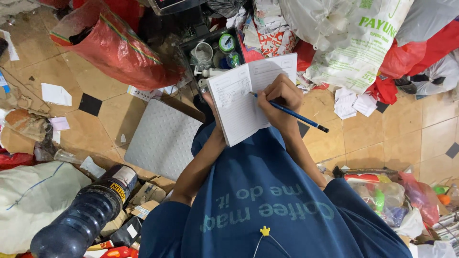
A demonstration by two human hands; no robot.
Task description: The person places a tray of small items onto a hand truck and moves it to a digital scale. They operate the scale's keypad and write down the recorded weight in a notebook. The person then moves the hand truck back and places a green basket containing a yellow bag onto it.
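Blue-sleeved right hand [282, 98] is gripping a blue pencil [290, 113] over the notebook [241, 102] (left hand [210, 102] underneath, fingers hidden, grip unclear).

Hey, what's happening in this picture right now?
A person in a blue shirt is writing in an open notebook. The right hand holds a blue pencil with its tip on the page, while the left hand props the notebook from underneath. A grey platform scale sits on the tiled floor below, among sacks and bottles.
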